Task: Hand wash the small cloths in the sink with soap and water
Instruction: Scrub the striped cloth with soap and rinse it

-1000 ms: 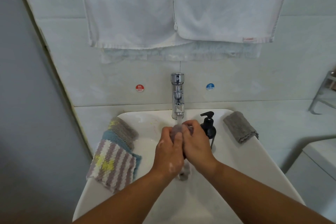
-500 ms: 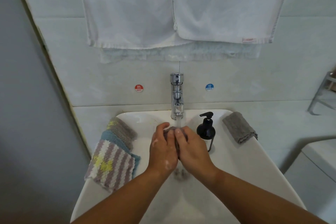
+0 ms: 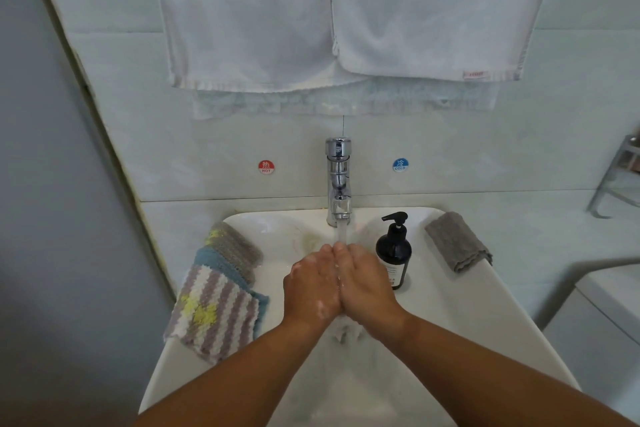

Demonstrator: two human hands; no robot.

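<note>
My left hand (image 3: 311,288) and my right hand (image 3: 367,282) are pressed palm to palm over the white sink (image 3: 460,322), under water running from the chrome tap (image 3: 338,180). A small grey cloth (image 3: 346,331) is squeezed between them; only its wet lower end hangs out below my wrists. Soap foam dots my left hand. A black pump soap bottle (image 3: 394,250) stands just right of my right hand.
A stack of small cloths (image 3: 221,284), striped one on top, lies on the sink's left rim. A folded grey cloth (image 3: 457,241) rests on the right rim. White towels (image 3: 346,10) hang above the tap. A metal rack (image 3: 620,177) stands at far right.
My hands have flattened together and closed over the cloth, which showed at my fingertips before. They shifted slightly left, uncovering the soap bottle.
</note>
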